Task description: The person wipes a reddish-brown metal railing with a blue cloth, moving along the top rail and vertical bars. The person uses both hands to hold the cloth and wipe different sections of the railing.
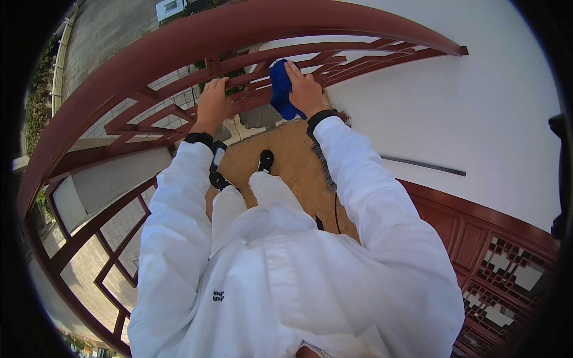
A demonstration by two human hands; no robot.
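My right hand [306, 89] presses a blue cloth [280, 89] against the inner bars of a dark red lattice railing [250, 27]. Part of the cloth hangs below the fingers. To its left, my left hand [214, 104] rests with its fingertips curled on a bar of the same railing; no loose object shows in it. Both wrists wear black bands. The railing curves across the upper part of the view, with its thick top rail beyond both hands.
A white wall [470, 103] stands at the right, above a red carved wooden panel [443, 223]. On the tan floor [286, 143] by my feet lies a grey fringed mop head [324, 165]. A blue-and-white object [218, 155] is near my left wrist. Paving lies beyond the railing.
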